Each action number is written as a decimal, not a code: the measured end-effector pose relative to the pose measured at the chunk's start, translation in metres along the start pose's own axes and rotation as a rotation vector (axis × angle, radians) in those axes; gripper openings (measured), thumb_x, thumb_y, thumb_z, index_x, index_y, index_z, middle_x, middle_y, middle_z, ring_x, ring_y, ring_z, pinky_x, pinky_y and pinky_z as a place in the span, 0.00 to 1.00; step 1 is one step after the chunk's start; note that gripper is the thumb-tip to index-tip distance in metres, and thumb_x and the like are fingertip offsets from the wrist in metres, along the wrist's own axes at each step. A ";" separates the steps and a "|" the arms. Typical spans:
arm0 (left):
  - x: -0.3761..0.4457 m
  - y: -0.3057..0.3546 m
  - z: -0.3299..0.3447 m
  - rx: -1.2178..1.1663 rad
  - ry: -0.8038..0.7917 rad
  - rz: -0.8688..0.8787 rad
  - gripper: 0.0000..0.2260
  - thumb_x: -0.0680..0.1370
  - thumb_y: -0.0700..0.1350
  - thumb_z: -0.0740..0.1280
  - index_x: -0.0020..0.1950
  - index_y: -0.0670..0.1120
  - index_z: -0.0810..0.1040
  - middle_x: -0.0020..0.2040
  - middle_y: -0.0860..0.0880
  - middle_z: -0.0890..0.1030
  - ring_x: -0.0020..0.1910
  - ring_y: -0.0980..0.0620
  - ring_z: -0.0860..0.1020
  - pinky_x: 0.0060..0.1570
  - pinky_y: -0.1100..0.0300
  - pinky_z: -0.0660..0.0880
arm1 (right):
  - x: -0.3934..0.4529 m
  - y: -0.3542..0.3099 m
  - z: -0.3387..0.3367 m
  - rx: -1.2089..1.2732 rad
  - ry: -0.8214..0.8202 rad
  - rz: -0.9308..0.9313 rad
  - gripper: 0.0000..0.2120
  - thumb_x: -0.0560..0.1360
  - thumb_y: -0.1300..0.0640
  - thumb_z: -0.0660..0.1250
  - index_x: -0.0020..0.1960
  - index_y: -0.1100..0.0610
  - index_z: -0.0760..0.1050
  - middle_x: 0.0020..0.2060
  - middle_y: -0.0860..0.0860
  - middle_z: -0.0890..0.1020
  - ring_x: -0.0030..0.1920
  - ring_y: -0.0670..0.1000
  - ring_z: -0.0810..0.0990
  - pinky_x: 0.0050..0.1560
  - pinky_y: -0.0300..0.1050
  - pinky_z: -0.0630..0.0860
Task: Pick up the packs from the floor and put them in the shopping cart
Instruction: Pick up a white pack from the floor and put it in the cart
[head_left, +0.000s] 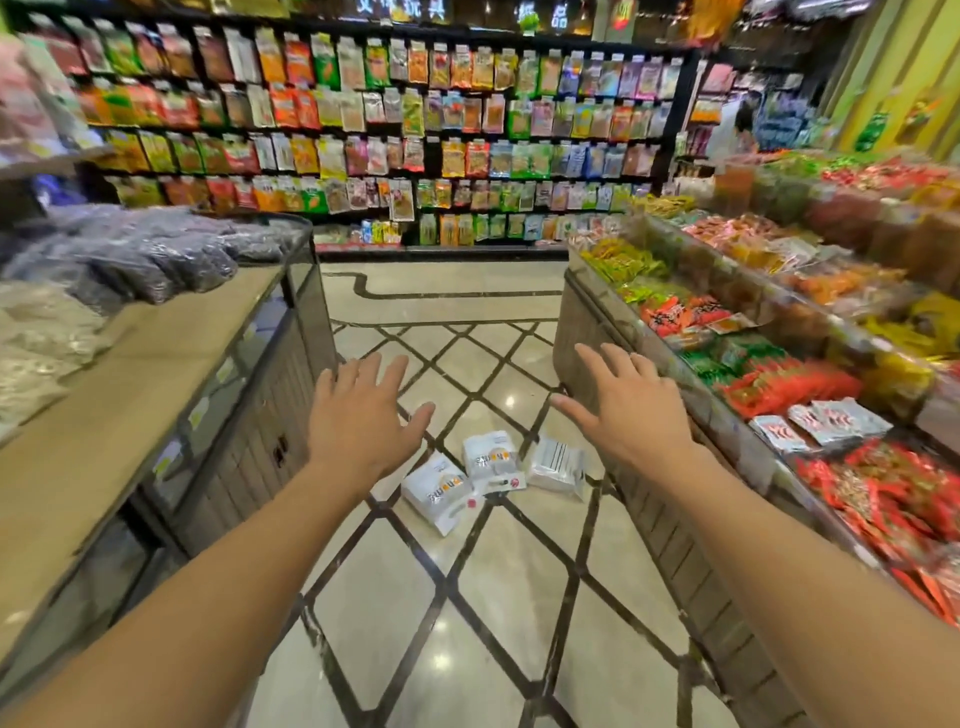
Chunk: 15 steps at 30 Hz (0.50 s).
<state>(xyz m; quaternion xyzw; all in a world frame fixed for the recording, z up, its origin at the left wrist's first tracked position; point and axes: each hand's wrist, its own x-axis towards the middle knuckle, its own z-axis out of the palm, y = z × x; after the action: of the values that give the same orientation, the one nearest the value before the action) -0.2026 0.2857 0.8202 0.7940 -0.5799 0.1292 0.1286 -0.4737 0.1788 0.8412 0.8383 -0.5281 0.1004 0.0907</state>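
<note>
i'm at the start, reaching out before any pick. my left hand (358, 421) and right hand (623, 410) are both held out flat with fingers spread, holding nothing, above the tiled floor (467, 597). i count three white packs lying there between my hands, touching one another: the left pack (439, 491), the middle pack (491, 460) and the right pack (556, 465). the shopping cart is not in view. next i judge i must bend down, lower a hand to a pack and close my fingers round it.
</note>
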 end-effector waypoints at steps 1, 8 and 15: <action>0.023 -0.003 0.012 -0.018 -0.002 -0.001 0.35 0.79 0.67 0.53 0.79 0.49 0.69 0.75 0.43 0.74 0.75 0.41 0.69 0.75 0.41 0.62 | 0.021 -0.001 0.008 -0.002 -0.004 0.004 0.38 0.80 0.28 0.52 0.83 0.48 0.57 0.78 0.54 0.67 0.76 0.63 0.66 0.67 0.62 0.72; 0.156 -0.010 0.077 -0.069 -0.097 -0.008 0.37 0.76 0.67 0.51 0.80 0.50 0.68 0.76 0.44 0.72 0.76 0.41 0.69 0.75 0.41 0.61 | 0.147 0.006 0.052 0.008 -0.038 0.039 0.38 0.79 0.27 0.55 0.82 0.48 0.62 0.77 0.54 0.70 0.74 0.64 0.70 0.64 0.63 0.74; 0.255 -0.016 0.147 -0.076 -0.177 -0.034 0.33 0.81 0.66 0.57 0.82 0.51 0.63 0.79 0.44 0.69 0.78 0.41 0.66 0.76 0.43 0.59 | 0.252 0.007 0.114 0.046 -0.090 0.037 0.38 0.79 0.28 0.53 0.82 0.49 0.60 0.77 0.55 0.69 0.74 0.64 0.68 0.66 0.63 0.71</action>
<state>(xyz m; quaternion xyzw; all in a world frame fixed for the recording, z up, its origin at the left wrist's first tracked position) -0.1038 0.0124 0.7721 0.8066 -0.5799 0.0342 0.1091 -0.3657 -0.0725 0.7984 0.8338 -0.5448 0.0762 0.0457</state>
